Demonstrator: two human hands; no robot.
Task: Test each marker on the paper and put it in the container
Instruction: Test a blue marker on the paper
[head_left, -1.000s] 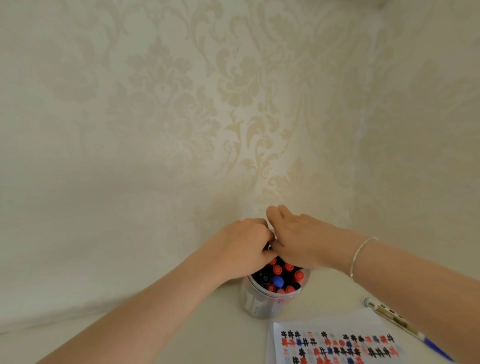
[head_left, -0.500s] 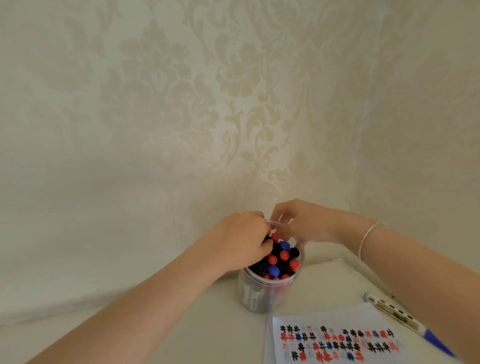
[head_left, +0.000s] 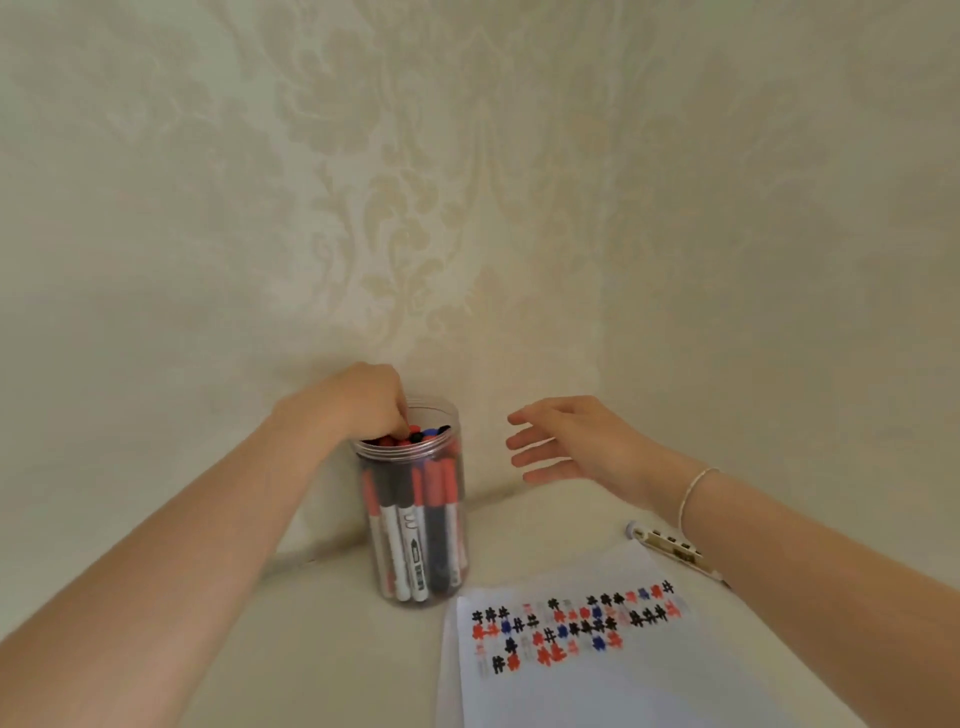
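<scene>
While the left hand curls its fingers into one marker-filled container, the right hand hovers, fingers spread, above one paper.

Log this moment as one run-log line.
left hand: fingers in jar among markers | right hand: open, apart from jar | paper: marked | pen: beside paper

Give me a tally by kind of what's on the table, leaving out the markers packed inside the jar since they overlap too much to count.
Clear plastic jar of markers: 1
Sheet of paper with test marks: 1
Loose marker lying beside the paper: 1
Hands: 2, the left hand at the jar's mouth, the right hand open beside it
Total: 5
</scene>
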